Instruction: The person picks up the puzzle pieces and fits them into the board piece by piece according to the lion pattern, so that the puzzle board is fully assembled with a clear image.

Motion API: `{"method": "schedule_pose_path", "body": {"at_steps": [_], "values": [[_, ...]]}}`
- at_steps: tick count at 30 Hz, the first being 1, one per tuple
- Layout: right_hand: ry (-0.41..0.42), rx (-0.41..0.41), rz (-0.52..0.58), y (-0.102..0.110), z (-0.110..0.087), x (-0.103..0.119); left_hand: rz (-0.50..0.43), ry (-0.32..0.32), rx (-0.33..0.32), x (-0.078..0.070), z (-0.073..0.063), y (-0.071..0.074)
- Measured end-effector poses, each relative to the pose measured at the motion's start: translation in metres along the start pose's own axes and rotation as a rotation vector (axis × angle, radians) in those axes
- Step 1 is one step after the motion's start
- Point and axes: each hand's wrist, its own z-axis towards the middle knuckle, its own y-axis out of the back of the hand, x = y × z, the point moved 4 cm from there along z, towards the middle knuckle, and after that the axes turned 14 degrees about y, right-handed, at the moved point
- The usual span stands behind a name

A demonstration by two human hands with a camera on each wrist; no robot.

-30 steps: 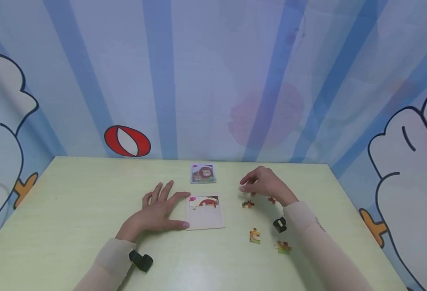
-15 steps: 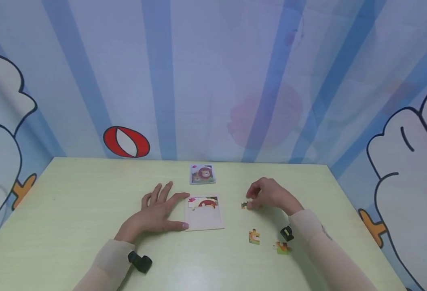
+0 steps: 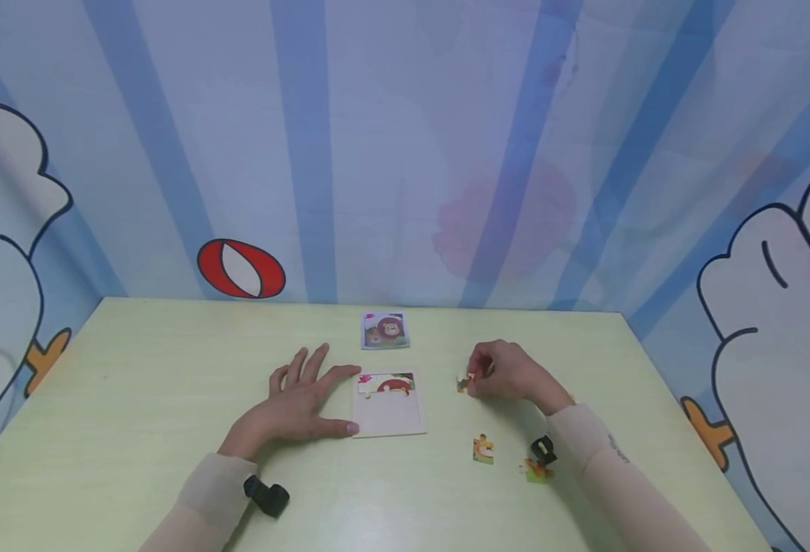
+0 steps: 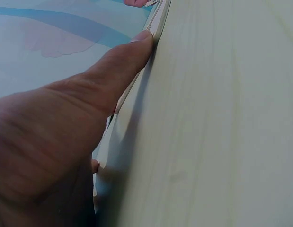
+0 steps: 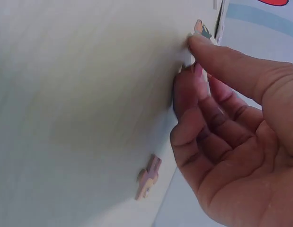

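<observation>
From my head, I see my left hand (image 3: 294, 408) with its fingers spread apart, thumb and index tips touching the left edge of the puzzle board (image 3: 389, 418). My right hand (image 3: 512, 374) reaches in from the other side, thumb and fingers pinching a puzzle piece (image 3: 462, 382) right of the board; my fingertips cover part of it. Two loose pieces (image 3: 483, 449) lie nearer me on the surface (image 3: 350, 494), and both sleeves (image 3: 218, 491) run off the bottom.

At my left wrist, my thumb stretches to the board's edge; my palm hides most of the other fingers.

At my right wrist, my thumb reaches forward and the other fingers curl; only a corner of the pinched piece shows. A stray piece (image 5: 149, 177), too blurred to read, lies below.
</observation>
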Motion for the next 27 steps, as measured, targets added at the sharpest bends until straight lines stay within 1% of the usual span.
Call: {"method": "schedule_pose_path", "body": {"at_steps": [5, 7, 11, 14, 19, 22, 27], "values": [[0.045, -0.04, 0.101, 0.0, 0.001, -0.001, 0.004, 0.0, -0.005, 0.0, 0.0, 0.0], [0.06, -0.057, 0.124, 0.001, 0.003, -0.001, 0.002, 0.0, -0.002, 0.0, 0.0, -0.001], [0.064, -0.096, 0.184, 0.002, 0.007, 0.002, -0.002, 0.005, 0.005, 0.001, 0.0, -0.001], [0.065, -0.123, 0.217, 0.004, 0.01, 0.008, -0.006, 0.006, 0.006, 0.001, 0.0, -0.001], [0.099, -0.151, 0.247, 0.004, 0.014, 0.016, -0.002, 0.006, 0.007, 0.002, 0.001, -0.002], [0.131, -0.162, 0.267, 0.003, 0.017, 0.02, -0.001, 0.004, 0.004, 0.002, 0.001, -0.002], [0.146, -0.172, 0.321, 0.0, 0.022, 0.029, -0.006, 0.0, 0.007, -0.001, -0.001, 0.001]]}}
